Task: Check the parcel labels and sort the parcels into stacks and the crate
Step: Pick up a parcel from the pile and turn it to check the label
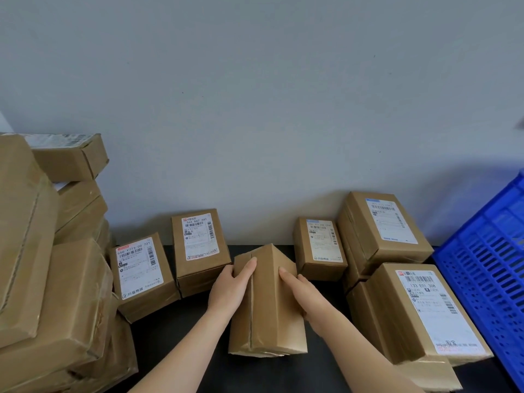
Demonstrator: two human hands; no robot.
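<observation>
a brown parcel (269,316) is held over the middle of the black surface (170,336), between four other groups of parcels. it is turned so that one long edge points up, and a tape line is seen down its left side. it is held by both hands. the grip of the left hand (231,285) is curled round its far left side. the grip of the right hand (304,296) is curled round its right side, with the thumb laid flat on the box. whether its near end touches the surface cannot be told. just left of it, two labelled parcels are stood side by side, one marked 550 (141,268) and one marked 360 (200,236). a tall stack (51,265) of brown boxes is piled at the far left edge. to the right, a small labelled parcel (321,242) is set by the wall (255,109), and two bigger stacks are placed beside it, a far one (388,222) and a near one marked 133 (433,310). a blue crate (487,262) is seen at the right edge.
</observation>
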